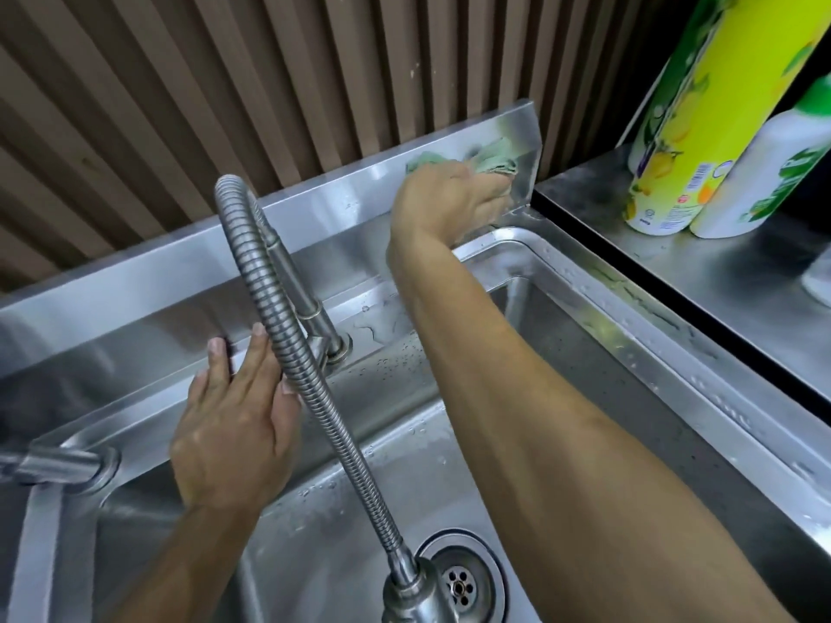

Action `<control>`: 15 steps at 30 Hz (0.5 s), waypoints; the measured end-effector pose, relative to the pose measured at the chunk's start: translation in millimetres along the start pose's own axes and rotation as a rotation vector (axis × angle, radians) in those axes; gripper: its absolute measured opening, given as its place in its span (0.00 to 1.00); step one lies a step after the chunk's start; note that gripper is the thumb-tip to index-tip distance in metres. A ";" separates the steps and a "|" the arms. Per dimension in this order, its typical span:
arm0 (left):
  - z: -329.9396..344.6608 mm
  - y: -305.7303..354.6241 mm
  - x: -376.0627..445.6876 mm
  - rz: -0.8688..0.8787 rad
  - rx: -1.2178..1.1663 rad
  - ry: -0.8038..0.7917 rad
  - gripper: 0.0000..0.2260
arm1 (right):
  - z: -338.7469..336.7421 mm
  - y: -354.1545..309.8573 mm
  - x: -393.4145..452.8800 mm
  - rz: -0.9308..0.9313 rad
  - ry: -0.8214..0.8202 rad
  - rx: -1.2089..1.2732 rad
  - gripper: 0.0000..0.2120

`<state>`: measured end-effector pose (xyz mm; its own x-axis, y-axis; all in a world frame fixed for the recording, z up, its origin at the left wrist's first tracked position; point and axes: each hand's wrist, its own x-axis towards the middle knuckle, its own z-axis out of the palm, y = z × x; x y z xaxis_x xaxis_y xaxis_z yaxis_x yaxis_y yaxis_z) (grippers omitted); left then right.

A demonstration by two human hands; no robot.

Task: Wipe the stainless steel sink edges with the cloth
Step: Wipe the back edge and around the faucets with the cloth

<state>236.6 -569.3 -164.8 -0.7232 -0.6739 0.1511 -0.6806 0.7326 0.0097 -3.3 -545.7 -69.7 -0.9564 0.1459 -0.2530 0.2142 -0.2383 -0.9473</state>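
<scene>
Up top, right hand [454, 197] grips the bunched green cloth [488, 161], pressing it on the steel backsplash [314, 209] near its right end; left hand [234, 424] flat, fingers straight, beside the coiled faucet hose [288, 317], thumb touching it. Sink [674, 366] rim wet with droplets, drain [458, 586] below; ribbed brown wall [225, 83] behind, two bottles [701, 128] on the steel counter [719, 281] at right

No text I can read: yellow can [701, 114] has a barcode and small print (too blurry), white bottle [782, 168] label also illegible.
</scene>
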 end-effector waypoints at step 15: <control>4.2 -3.2 -0.1 -0.034 0.024 0.029 0.28 | -107.3 7.6 -41.3 -0.726 -0.940 -0.489 0.09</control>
<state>238.4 -572.0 -169.0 -0.6960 -0.6950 0.1802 -0.7076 0.7066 -0.0081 59.1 -450.4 -87.5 -0.6132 -0.6841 0.3950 -0.5531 0.0149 -0.8330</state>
